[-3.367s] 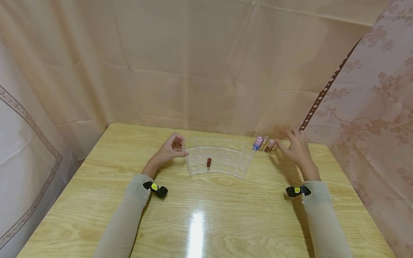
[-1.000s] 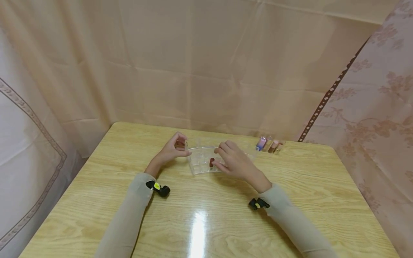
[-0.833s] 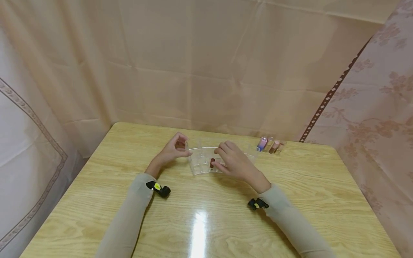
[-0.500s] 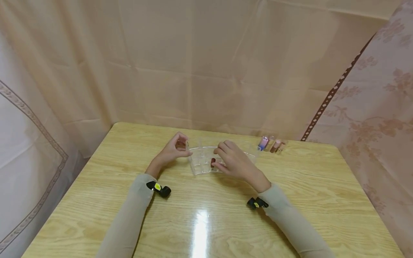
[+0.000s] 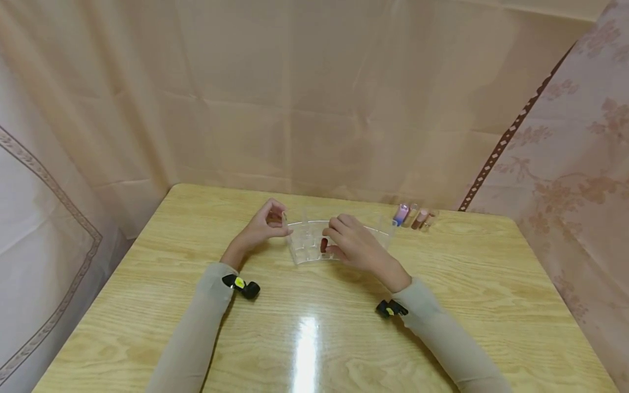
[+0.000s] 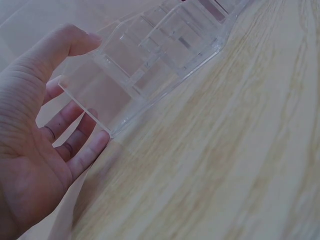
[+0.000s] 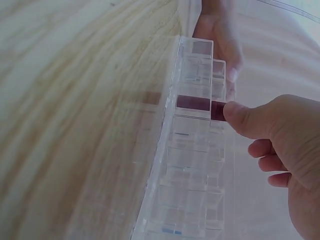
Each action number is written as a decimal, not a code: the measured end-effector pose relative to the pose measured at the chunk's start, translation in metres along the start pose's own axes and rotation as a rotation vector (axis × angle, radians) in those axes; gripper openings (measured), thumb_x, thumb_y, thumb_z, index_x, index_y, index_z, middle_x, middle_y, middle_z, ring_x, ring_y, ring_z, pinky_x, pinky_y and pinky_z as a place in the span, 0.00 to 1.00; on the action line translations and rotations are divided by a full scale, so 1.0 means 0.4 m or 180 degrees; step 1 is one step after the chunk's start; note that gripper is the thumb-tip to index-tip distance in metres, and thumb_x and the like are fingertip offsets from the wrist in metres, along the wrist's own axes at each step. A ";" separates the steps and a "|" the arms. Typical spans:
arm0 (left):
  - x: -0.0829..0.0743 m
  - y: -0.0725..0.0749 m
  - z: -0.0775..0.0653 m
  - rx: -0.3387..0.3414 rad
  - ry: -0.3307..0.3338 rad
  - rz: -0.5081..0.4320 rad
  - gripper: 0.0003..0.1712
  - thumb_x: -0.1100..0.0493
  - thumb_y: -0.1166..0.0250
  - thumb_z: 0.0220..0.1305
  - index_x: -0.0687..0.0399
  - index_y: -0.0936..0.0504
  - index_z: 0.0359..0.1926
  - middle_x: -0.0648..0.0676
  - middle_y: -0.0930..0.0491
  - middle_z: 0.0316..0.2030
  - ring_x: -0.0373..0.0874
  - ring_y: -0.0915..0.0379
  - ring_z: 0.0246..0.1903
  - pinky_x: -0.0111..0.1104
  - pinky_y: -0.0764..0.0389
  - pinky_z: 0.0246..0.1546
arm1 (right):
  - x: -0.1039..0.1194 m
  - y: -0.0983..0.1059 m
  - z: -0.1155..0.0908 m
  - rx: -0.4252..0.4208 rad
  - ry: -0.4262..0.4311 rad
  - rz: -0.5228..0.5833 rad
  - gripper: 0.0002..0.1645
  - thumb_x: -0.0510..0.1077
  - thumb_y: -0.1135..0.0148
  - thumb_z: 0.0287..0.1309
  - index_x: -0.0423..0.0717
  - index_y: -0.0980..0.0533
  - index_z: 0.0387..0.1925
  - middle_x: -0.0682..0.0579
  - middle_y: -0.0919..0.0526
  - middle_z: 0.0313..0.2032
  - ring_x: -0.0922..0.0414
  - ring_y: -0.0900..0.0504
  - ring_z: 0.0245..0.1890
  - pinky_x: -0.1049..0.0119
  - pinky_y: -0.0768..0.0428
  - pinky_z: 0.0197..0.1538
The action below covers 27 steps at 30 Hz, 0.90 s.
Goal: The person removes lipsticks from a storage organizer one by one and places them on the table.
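Observation:
A clear tiered lipstick organizer (image 5: 303,256) with a curved front stands near the middle of the table. My left hand (image 5: 256,228) holds its left end; in the left wrist view the thumb is over the top and the fingers (image 6: 87,157) are along the side wall. A dark red lipstick (image 5: 324,245) stands upright in a front compartment, its upper part above the compartment edge. My right hand (image 5: 357,244) is bent over it, and in the right wrist view the thumb (image 7: 245,119) presses against its top end (image 7: 218,111). The right index finger is hidden behind the thumb.
At the back right of the table lie several lip tubes side by side: a purple-blue one (image 5: 401,214), a clear gold one (image 5: 410,214), a brown one with a pink cap (image 5: 420,219) and a small gold one (image 5: 429,220). A beige curtain (image 5: 314,109) hangs behind the table.
My right hand has come from the lip tubes at the back right to the dark red lipstick in the organizer. Over the last second both hands stay nearly still. The left keeps its hold.

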<state>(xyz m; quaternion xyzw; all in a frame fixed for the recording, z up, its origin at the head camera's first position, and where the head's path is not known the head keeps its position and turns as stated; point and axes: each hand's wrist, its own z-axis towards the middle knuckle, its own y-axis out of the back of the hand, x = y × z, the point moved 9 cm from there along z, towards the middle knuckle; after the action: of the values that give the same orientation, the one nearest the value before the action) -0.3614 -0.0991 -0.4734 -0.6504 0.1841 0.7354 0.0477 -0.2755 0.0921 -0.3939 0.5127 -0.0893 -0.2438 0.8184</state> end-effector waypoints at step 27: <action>-0.004 -0.001 0.000 -0.0014 -0.0093 -0.0047 0.33 0.70 0.27 0.56 0.68 0.35 0.59 0.63 0.30 0.51 0.50 0.29 0.48 0.27 0.23 0.50 | 0.007 -0.010 0.002 0.0024 -0.0022 -0.0085 0.13 0.38 0.24 0.55 0.43 0.18 0.42 0.52 0.24 0.37 0.52 0.28 0.42 0.61 0.26 0.47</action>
<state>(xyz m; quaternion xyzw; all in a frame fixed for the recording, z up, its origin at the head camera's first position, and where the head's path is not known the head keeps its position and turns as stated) -0.3609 -0.0985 -0.4718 -0.6411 0.1771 0.7448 0.0543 -0.2747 0.0885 -0.3974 0.5161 -0.0861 -0.2562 0.8128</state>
